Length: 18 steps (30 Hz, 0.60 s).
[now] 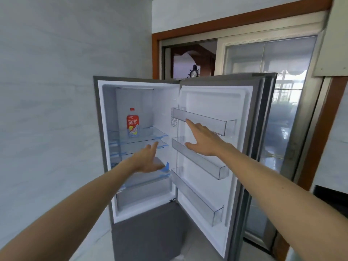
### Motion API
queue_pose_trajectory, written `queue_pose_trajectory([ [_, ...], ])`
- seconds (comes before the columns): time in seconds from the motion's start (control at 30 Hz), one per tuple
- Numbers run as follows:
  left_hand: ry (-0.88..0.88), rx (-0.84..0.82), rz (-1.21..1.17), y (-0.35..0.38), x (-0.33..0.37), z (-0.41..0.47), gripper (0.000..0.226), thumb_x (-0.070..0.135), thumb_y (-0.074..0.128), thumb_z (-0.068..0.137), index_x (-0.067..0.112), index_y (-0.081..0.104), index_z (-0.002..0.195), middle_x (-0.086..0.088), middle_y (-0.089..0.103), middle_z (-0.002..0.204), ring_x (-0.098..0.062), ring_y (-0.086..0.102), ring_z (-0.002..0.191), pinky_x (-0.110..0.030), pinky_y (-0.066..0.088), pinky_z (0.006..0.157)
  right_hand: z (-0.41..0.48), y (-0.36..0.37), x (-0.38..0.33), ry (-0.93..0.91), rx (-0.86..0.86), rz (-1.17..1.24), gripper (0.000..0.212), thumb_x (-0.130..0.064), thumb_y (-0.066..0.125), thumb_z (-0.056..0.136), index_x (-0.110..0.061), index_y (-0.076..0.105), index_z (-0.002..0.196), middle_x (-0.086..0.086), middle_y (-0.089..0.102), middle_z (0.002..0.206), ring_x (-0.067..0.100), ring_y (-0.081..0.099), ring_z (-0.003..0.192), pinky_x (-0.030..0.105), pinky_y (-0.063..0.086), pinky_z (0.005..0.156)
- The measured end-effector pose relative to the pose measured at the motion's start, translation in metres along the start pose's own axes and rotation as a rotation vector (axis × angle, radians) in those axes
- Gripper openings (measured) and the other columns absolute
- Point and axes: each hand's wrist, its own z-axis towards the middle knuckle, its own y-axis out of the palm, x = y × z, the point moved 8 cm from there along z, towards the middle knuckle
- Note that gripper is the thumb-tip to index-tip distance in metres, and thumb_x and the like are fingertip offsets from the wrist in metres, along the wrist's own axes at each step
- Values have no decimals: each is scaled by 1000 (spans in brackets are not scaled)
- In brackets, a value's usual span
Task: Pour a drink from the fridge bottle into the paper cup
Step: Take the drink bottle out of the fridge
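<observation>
A: Obs. 1, room. What stands where?

B: A grey fridge (146, 232) stands against a pale, faintly veined wall (47, 110). Its upper door (212, 102) is swung wide to the right. Behind it is a sliding glass door (282, 72) in a brown wooden frame (235, 17). Light floor tile (90, 251) shows at the bottom left.

A: Interior surfaces?

B: White liner. There are glass shelves with blue trim and a clear drawer (143, 194) at the base of the compartment. Three clear bins hang on the door: top bin (207, 121), middle bin (197, 159), lower bin (197, 198).

A: Bottle?

B: The bottle (133, 123), with red cap and red label, stands upright on the upper glass shelf (150, 132), toward the back left, well apart from both hands.

A: Hands?

B: The left hand (148, 160) is held out in front of the lower shelves, fingers straight and together, thumb apart, holding nothing. The right hand (201, 138) is spread flat before the door, with its index fingertip at the top bin's front edge. I cannot tell whether it makes contact.
</observation>
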Motion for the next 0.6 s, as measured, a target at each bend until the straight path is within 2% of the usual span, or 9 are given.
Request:
queue_pose_trajectory([
  [0.2,-116,5,59,-26,-59,-35,104,56,61,90,11,-4,158,-20,22,161,-35,34,143,-45,33,117,13,36,-20,10,-33,33,87,-51,56,93,-24,2,156,12,40,142,33,45,126,44,46,92],
  [0.43,-153,22,54,-28,-96,-34,104,55,62,90,10,-2,158,-18,18,163,-35,31,146,-44,33,115,27,70,-22,24,-123,43,89,-55,55,93,-22,2,156,12,25,157,34,34,139,50,41,104],
  [0.6,-149,9,16,-22,-111,-12,102,55,60,91,8,-2,157,-18,14,164,-35,26,148,-45,30,117,48,82,-17,40,-138,5,90,-56,54,92,-22,2,156,12,23,159,35,33,140,50,39,105],
])
